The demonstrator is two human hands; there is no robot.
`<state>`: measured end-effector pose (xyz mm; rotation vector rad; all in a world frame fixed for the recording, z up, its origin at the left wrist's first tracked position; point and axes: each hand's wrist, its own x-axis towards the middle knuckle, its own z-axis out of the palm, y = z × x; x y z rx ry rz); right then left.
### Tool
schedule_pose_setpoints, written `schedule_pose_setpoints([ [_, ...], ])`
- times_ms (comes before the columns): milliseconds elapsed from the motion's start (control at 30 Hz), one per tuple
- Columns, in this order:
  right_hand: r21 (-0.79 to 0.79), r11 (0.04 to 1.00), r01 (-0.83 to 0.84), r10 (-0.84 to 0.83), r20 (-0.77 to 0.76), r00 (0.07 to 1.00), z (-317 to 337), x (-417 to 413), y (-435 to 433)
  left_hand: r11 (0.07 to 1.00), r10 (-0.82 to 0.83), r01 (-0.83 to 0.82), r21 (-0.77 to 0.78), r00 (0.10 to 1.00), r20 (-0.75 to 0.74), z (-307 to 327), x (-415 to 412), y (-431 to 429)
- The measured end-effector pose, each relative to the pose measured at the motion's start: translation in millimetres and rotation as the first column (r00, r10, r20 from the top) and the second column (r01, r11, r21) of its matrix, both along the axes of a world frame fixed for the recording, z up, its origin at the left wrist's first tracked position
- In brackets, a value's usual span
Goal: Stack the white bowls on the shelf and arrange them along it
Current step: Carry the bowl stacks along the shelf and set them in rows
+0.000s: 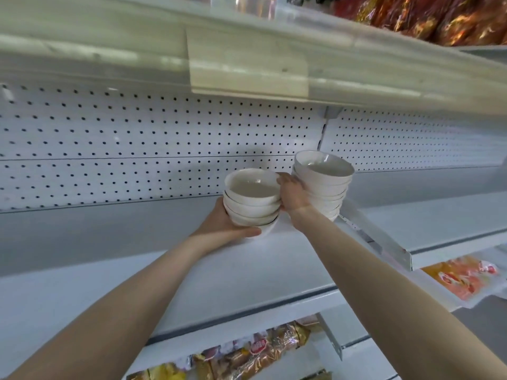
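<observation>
Two stacks of white bowls standing upright, near each other, toward the back of a white shop shelf (247,270). Shorter stack (251,198) near the middle of the view, several bowls nested, mouths up. Taller stack (326,185) at its 3 o'clock, just beside a slanting metal bracket (378,237) where two shelf sections meet.

Left hand (227,226) reaching in from 7 o'clock, cupping the shorter stack from its 8 o'clock side and grasping it, thumb (247,232) curled along the front of the lowest bowl. Cannot tell whether that bowl rests on the shelf or hangs just above it.

Right hand (292,194) coming from 5 o'clock, set between the two stacks, its back to the camera, lying against the 9 o'clock flank of the taller stack. Fingers hidden behind the bowls, so cannot tell whether clasping or merely pressing.

Behind, a white pegboard panel (137,146) dotted with holes. At 12 o'clock, the blurred edge of an upper shelf (247,64), with red-and-gold packets (425,17) at 1 o'clock. Orange packet (461,278) at 4 o'clock and brown snack packets (260,349) at 6 o'clock on the tiers below.
</observation>
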<state>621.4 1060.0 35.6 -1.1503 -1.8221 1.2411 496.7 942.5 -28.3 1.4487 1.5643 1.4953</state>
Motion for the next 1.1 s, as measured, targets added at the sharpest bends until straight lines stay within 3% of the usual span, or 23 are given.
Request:
schedule_pose_setpoints([
  [233,0.038,0.999,-0.024,0.023,0.034,0.999,5,4,-1,0.993,0.027,-0.037,-0.113,0.996,-0.089,4,1,-6],
  [333,0.170,0.985,-0.033,0.012,0.121,0.993,13,11,-10,0.954,0.123,-0.165,-0.252,0.977,-0.173,7,-5,-22],
  [400,0.329,0.940,-0.087,-0.009,0.280,0.960,20,18,-15,0.915,0.181,-0.287,-0.283,0.920,-0.347,15,-11,-36],
  [533,0.665,0.693,-0.277,-0.119,0.485,0.867,29,23,-37,0.886,0.184,-0.418,-0.200,0.713,-0.677,44,-21,-71],
  [633,0.729,0.517,-0.449,-0.129,0.585,0.801,36,18,-61,0.881,0.182,-0.460,-0.110,0.545,-0.819,71,-30,-107],
  [733,0.737,0.322,-0.595,-0.108,0.653,0.750,41,8,-89,0.872,0.219,-0.489,-0.007,0.404,-0.888,87,-43,-152],
  [867,0.742,0.113,-0.661,-0.069,0.670,0.739,45,-22,-144,0.844,0.270,-0.524,0.111,0.237,-0.933,94,-66,-232],
  [1100,0.720,-0.083,-0.689,0.071,0.694,0.717,43,-96,-277,0.768,0.276,-0.610,0.198,0.035,-0.961,99,-104,-394],
])
